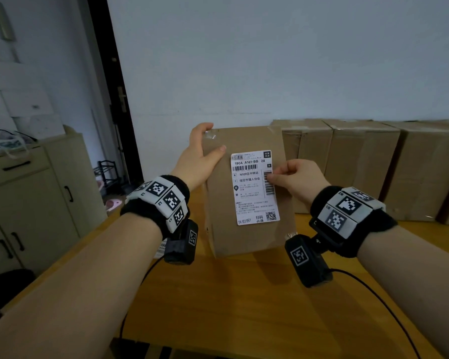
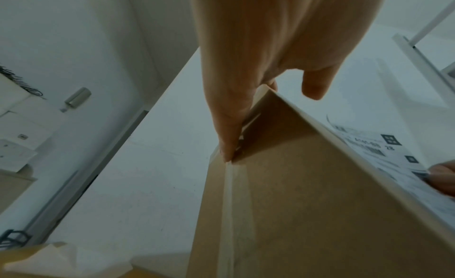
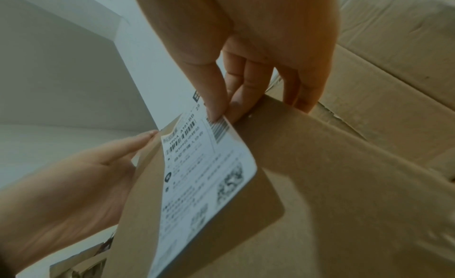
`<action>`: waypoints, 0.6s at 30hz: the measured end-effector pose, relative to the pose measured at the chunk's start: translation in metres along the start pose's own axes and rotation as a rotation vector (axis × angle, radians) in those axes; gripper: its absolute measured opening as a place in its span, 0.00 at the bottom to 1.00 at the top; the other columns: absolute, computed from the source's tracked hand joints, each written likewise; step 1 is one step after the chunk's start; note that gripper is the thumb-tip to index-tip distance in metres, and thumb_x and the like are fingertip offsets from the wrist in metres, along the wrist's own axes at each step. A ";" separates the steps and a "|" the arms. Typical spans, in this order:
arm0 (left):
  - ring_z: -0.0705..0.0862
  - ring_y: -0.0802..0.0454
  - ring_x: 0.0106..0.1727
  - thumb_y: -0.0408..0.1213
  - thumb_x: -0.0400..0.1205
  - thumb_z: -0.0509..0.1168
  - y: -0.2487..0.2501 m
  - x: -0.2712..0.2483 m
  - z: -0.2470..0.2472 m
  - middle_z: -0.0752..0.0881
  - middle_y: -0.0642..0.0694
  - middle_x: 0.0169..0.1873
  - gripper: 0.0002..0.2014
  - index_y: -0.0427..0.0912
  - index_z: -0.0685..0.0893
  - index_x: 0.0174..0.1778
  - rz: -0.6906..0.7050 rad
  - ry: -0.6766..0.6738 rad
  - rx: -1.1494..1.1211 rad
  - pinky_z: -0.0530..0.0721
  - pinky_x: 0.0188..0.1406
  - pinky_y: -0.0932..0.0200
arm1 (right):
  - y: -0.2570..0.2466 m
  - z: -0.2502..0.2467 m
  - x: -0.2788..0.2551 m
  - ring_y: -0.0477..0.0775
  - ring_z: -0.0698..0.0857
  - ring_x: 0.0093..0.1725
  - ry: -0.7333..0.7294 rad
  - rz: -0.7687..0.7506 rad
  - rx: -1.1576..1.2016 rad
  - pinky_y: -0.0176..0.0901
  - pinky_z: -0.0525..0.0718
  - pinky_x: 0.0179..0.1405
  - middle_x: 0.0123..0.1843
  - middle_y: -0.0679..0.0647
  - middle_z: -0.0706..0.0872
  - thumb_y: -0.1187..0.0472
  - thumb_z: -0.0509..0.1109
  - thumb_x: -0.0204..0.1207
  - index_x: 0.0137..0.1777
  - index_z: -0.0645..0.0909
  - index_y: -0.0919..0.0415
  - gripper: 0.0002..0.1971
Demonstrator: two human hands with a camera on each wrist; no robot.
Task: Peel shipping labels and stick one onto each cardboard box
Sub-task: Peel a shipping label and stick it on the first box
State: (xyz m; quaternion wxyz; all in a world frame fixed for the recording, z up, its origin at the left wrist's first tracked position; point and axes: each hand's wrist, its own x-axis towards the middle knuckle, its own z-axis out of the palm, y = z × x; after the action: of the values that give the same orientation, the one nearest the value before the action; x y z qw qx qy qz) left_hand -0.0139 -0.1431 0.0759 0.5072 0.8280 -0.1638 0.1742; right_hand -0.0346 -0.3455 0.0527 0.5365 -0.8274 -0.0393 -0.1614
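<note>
A brown cardboard box (image 1: 246,239) stands tilted on end above the wooden table (image 1: 231,307), its broad face toward me. My left hand (image 1: 209,141) grips its upper left corner, thumb on the front face and fingers behind. A white shipping label (image 1: 252,187) with barcodes lies on that face. My right hand (image 1: 273,175) pinches the label's right edge by the vertical barcode. In the right wrist view the label (image 3: 204,175) curves off the box (image 3: 344,185) along that edge, held between thumb and fingers (image 3: 216,107). The left wrist view shows the box's side (image 2: 295,204).
Several larger cardboard boxes (image 1: 360,156) line the wall at the back right. A beige cabinet (image 1: 36,203) stands left of the table. Black cables (image 1: 373,294) trail from the wrist cameras over the tabletop. Crumpled backing paper (image 2: 61,259) lies near the left wrist.
</note>
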 end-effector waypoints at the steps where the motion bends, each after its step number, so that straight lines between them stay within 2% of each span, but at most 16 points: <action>1: 0.82 0.45 0.62 0.53 0.77 0.64 0.001 -0.001 0.000 0.75 0.47 0.70 0.30 0.59 0.60 0.73 -0.013 0.002 -0.012 0.80 0.65 0.43 | -0.001 0.000 0.001 0.55 0.85 0.46 0.000 0.000 -0.012 0.51 0.85 0.53 0.42 0.57 0.87 0.65 0.75 0.71 0.36 0.81 0.62 0.06; 3: 0.81 0.45 0.62 0.58 0.73 0.68 0.002 -0.001 0.001 0.76 0.45 0.69 0.34 0.60 0.60 0.72 -0.024 0.006 -0.022 0.81 0.64 0.43 | -0.002 0.000 0.002 0.57 0.86 0.47 0.005 -0.002 -0.037 0.52 0.86 0.53 0.44 0.59 0.88 0.64 0.75 0.71 0.37 0.81 0.63 0.06; 7: 0.82 0.47 0.59 0.52 0.70 0.75 -0.002 0.002 0.003 0.78 0.46 0.64 0.38 0.57 0.61 0.72 -0.016 0.032 0.017 0.83 0.61 0.44 | -0.004 -0.002 0.004 0.55 0.86 0.46 0.024 -0.002 -0.056 0.54 0.86 0.53 0.41 0.55 0.87 0.63 0.76 0.71 0.38 0.82 0.64 0.06; 11: 0.83 0.51 0.53 0.45 0.72 0.76 -0.002 0.003 0.007 0.78 0.51 0.54 0.39 0.51 0.61 0.74 0.029 0.061 0.040 0.84 0.54 0.54 | -0.004 -0.001 0.003 0.53 0.85 0.44 0.028 0.004 -0.064 0.52 0.86 0.53 0.38 0.52 0.85 0.63 0.75 0.71 0.36 0.81 0.62 0.06; 16: 0.80 0.60 0.44 0.42 0.75 0.74 -0.005 0.005 0.007 0.76 0.57 0.47 0.36 0.50 0.60 0.74 0.040 0.073 0.060 0.79 0.39 0.69 | -0.003 -0.001 0.002 0.54 0.85 0.45 0.041 0.006 -0.058 0.51 0.86 0.52 0.40 0.54 0.86 0.63 0.75 0.71 0.35 0.81 0.61 0.07; 18: 0.79 0.63 0.42 0.42 0.75 0.73 -0.005 0.005 0.007 0.76 0.56 0.48 0.36 0.50 0.60 0.74 0.044 0.075 0.073 0.78 0.36 0.71 | -0.003 0.000 0.002 0.53 0.85 0.44 0.046 0.011 -0.058 0.52 0.86 0.51 0.41 0.54 0.87 0.63 0.75 0.71 0.37 0.82 0.62 0.06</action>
State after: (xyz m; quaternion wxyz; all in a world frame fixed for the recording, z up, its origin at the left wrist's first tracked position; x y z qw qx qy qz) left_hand -0.0060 -0.1473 0.0717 0.4786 0.8350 -0.1563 0.2220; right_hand -0.0334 -0.3444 0.0562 0.5137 -0.8390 -0.0177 -0.1784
